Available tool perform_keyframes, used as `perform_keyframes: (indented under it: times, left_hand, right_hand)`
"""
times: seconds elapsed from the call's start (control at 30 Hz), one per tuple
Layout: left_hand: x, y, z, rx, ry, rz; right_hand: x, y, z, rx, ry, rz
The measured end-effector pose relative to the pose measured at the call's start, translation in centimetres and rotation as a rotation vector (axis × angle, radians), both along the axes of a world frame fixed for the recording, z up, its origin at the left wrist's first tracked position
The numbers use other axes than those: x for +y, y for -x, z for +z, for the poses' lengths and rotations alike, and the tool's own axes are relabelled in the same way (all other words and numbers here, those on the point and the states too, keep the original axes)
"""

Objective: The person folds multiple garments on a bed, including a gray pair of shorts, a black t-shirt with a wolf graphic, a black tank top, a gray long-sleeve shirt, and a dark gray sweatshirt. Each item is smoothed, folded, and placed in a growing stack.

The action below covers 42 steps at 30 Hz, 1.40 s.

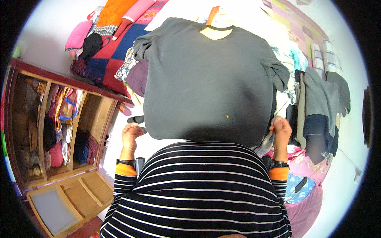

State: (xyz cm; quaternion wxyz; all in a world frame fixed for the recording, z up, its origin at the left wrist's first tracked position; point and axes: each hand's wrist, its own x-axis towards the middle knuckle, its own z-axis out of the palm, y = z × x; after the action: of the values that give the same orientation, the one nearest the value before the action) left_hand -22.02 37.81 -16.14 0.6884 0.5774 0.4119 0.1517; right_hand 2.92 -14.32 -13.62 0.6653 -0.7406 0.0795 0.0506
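Note:
A dark grey short-sleeved T-shirt [205, 80] lies spread out before me, its neckline at the far end and its hem close to my body. A small yellow speck [227, 116] shows near the hem. My left hand [131, 135] is beside the shirt's lower left corner, fingers bent, near small dark pieces [136, 119] that I cannot identify. Beyond the lower right edge is my right hand [281, 128], its fingers curled close to dark cloth. Whether either hand grips any fabric is unclear. Both wrists bear dark bands over orange cuffs.
At left stands an open wooden cupboard [76, 123] with clothes on its shelves, its door [71, 199] swung out. Folded clothes [318, 104] hang or lie at right. A dark phone [301, 184] rests on blue cloth. Pillows and an orange textile [114, 13] are behind.

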Motion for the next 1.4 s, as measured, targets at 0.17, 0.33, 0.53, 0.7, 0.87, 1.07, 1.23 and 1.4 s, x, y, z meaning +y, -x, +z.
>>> perform_keyframes:
  times: [0.17, 0.33, 0.53, 0.7, 0.87, 1.07, 1.23, 1.4]
  left_hand:
    - [5.4, -5.1, 3.6, -0.212, -0.083, 0.008]
    - [8.3, -12.9, 6.3, -0.268, -0.073, -0.020]
    - [9.8, -20.7, 6.7, -0.191, 0.045, -0.034]
    - [11.3, -24.4, 6.1, -0.107, 0.146, -0.115]
    - [12.3, -26.1, 5.4, -0.084, 0.244, -0.186]
    - [12.5, -26.8, 4.3, -0.078, 0.338, -0.179]
    - [10.7, -27.7, 7.7, -0.177, -0.083, -0.026]
    - [7.2, -28.1, 16.3, -0.584, -1.512, 0.014]
  right_hand:
    - [1.8, -7.0, 2.1, 0.047, -0.340, -0.074]
    - [3.4, -12.9, 1.5, 0.068, -0.451, -0.330]
    - [4.9, -17.0, 1.7, 0.247, -0.404, -0.316]
    - [7.6, -20.6, 8.7, -0.075, -0.122, -0.294]
    - [8.1, -21.5, 17.0, -1.192, 0.685, -0.188]
    - [7.0, -22.8, 16.6, -0.515, 0.005, -0.140]
    - [3.1, -26.8, 10.7, -0.297, -0.708, -0.511]
    - [2.2, -27.4, 10.8, -0.453, -0.187, -0.689]
